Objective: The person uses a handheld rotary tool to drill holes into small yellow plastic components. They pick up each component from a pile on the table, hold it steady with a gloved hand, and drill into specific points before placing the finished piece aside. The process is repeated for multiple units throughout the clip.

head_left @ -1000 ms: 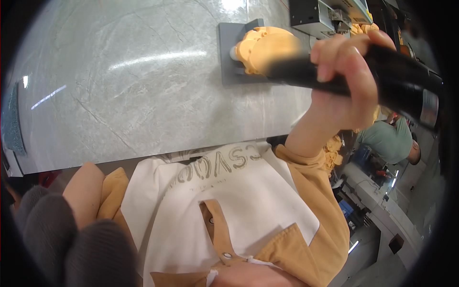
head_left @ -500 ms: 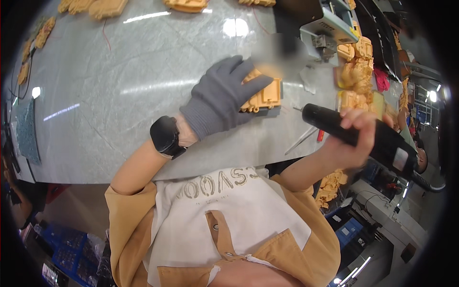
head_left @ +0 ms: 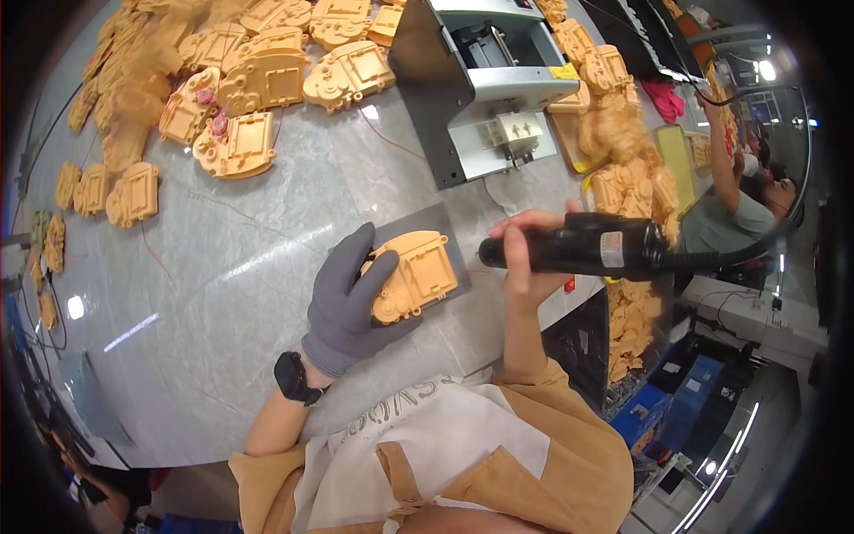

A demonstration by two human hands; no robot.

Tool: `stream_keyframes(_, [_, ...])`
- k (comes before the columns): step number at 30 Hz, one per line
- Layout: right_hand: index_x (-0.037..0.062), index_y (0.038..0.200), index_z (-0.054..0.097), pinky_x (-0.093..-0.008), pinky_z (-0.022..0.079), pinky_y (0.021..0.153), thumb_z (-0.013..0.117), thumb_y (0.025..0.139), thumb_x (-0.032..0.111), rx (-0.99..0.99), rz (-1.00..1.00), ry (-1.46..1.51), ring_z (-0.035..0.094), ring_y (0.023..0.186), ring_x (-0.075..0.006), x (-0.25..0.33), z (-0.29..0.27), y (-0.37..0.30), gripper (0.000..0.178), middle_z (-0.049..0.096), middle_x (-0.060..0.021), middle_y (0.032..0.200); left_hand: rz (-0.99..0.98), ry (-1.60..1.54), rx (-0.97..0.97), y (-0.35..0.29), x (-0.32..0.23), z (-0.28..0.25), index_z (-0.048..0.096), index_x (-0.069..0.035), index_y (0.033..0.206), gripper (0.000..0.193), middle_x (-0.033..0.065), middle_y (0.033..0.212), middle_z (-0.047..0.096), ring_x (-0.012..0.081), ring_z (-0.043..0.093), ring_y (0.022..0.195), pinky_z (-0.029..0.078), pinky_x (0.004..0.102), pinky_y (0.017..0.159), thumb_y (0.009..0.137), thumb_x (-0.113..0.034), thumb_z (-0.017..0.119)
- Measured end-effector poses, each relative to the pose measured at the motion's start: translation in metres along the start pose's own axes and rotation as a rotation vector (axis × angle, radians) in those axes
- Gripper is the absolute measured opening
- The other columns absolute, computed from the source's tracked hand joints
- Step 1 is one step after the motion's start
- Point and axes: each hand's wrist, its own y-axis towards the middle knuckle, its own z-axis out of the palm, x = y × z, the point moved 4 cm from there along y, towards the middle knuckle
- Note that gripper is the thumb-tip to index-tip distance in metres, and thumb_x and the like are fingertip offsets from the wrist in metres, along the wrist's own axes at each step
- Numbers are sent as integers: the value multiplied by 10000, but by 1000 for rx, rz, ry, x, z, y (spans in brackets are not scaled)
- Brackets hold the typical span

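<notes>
In its grey glove, my left hand grips an orange plastic housing by its left side, thumb and fingers spread around it. The housing lies on a dark flat pad on the table, its rectangular recess facing up. My bare right hand is wrapped round a black power screwdriver with a cable at its rear. The driver lies nearly level, its front end pointing left, just right of the housing and apart from it. Its bit cannot be made out.
Beyond the driver stands a grey-and-black boxy machine, apparently a screw feeder. Many orange housings crowd the table's far left; more pieces are heaped right. The driver's cable arcs up. Another person sits at the right.
My view has shifted, showing more of the far table. The driver has swung to nearly level and its front end is closer to the housing. My left hand still holds the housing.
</notes>
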Motion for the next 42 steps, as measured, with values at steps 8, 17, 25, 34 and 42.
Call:
stream_keyframes(8, [21, 1280, 259, -321, 458, 550, 536, 777, 18, -145, -180, 305, 498, 524, -152, 40, -3, 95, 574, 492, -60, 668, 7, -27, 26, 3, 2, 2, 452, -83, 1212, 789, 259, 1293, 350, 366, 439, 1139, 412, 389, 903, 536, -268, 815])
stream_keyframes(17, [-80, 1229, 255, -234, 426, 454, 574, 759, 1, 18, -96, 210, 501, 472, -101, 22, 26, 102, 574, 531, -56, 612, -12, 30, -16, -1, 1, 0, 396, -48, 1247, 851, 240, 1299, 355, 374, 423, 1149, 334, 449, 969, 547, -309, 803])
stream_keyframes(25, [51, 1341, 185, -319, 414, 488, 483, 744, 20, 249, -123, 474, 436, 457, -148, 96, 32, 4, 667, 421, -53, 644, -74, 119, 11, 1, 2, -6, 372, -24, 1239, 909, 182, 1211, 455, 327, 433, 1126, 200, 516, 1026, 515, -385, 788])
stream_keyframes(34, [32, 1266, 124, -303, 452, 505, 678, 730, 107, 300, 62, 550, 489, 488, -178, 96, 64, -5, 774, 470, -58, 665, -43, 53, -15, -4, 6, -5, 359, -63, 1241, 907, 156, 1203, 443, 312, 449, 1105, 309, 485, 978, 510, -384, 790])
stream_keyframes(42, [29, 1245, 178, -294, 439, 482, 609, 747, 57, 328, 19, 584, 467, 470, -153, 84, 86, 8, 659, 462, -67, 651, -123, -33, -1, -4, 5, -13, 388, -70, 1231, 934, 143, 1186, 450, 321, 460, 1073, 371, 414, 914, 456, -370, 815])
